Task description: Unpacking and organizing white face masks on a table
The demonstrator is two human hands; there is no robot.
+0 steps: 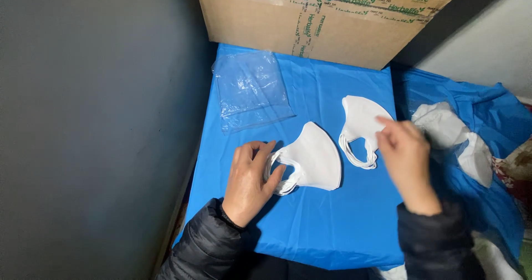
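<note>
Two stacks of white folded face masks lie on a blue sheet (327, 224). My left hand (249, 180) rests on the ear loops of the nearer stack (316, 158), fingers spread over them. My right hand (404, 158) touches the right edge of the farther stack (360, 119), fingertips on the mask near its ear loops. Both sleeves are black and padded.
A clear plastic bag (249, 88) lies at the back left of the sheet. A large cardboard box (327, 19) stands at the back. More white masks in clear wrap (449, 133) lie to the right. A dark wall runs along the left.
</note>
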